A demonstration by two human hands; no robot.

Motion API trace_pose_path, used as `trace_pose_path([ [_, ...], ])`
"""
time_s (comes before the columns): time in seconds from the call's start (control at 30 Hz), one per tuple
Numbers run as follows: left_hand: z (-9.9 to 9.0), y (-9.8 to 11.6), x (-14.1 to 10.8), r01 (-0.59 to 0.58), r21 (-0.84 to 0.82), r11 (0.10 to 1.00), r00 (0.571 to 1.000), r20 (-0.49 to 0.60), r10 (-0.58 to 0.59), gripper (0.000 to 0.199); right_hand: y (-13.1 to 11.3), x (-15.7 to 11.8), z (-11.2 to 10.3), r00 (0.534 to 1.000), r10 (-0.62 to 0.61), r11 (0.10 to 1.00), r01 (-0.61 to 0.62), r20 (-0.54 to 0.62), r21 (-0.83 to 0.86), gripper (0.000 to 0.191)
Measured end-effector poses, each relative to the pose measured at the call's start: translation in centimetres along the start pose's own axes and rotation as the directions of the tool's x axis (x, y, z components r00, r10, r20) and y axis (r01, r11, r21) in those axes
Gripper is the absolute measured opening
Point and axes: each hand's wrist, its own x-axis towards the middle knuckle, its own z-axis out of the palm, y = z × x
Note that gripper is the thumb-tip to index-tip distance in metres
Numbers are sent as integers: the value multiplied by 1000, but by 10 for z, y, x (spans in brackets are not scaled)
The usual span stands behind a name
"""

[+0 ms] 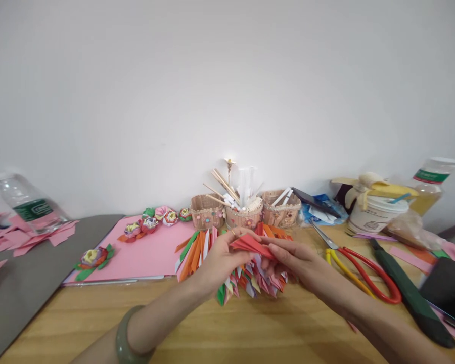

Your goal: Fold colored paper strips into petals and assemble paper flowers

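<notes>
A folded piece of red paper (251,244) is held between both hands, above the middle of the wooden table. My left hand (227,255) pinches its left end. On the other side, the thumb and fingers of my right hand (293,258) close on its right end. Just behind and below them lies a pile of folded paper strips (197,255) in orange, green, white and purple. The hands hide part of that pile. A bangle (127,333) circles my left wrist.
Three small baskets (207,212) stand against the wall, with sticks and cotton swabs in the middle one. Paper flowers (93,258) rest on and beside pink sheets (155,263). To the right are scissors (371,275), a dark green cutter (413,296), a phone (449,290) and a cup (375,215).
</notes>
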Motion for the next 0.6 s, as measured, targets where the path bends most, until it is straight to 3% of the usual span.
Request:
trace_pose_path([
  [0.07, -12, 4, -1, -87, 62, 994, 991, -95, 92, 32, 3, 4, -4, 999, -10, 999, 8, -44, -47, 35],
  [0.17, -22, 14, -6, -227, 130, 965, 971, -47, 235, 28, 7, 8, -5, 997, -60, 997, 57, -48, -53, 26],
  [0.23, -19, 20, -10, -200, 380, 903, 974, -26, 227, 18, 8, 8, -3, 996, -76, 995, 73, -45, -63, 25],
  [0.3, -10, 21, -12, -166, 601, 782, 980, 10, 200, 22, 9, 7, 1, 997, -72, 995, 70, -21, -66, 26],
  [0.4, 3, 16, -11, -171, 741, 649, 983, 79, 169, 14, 11, 3, 4, 998, -68, 996, 67, -8, -66, 27],
  [0.6, 8, 4, -4, 73, 531, 844, 996, 7, -90, 5, 17, 0, 2, 995, -98, 991, 97, -10, -88, 24],
])
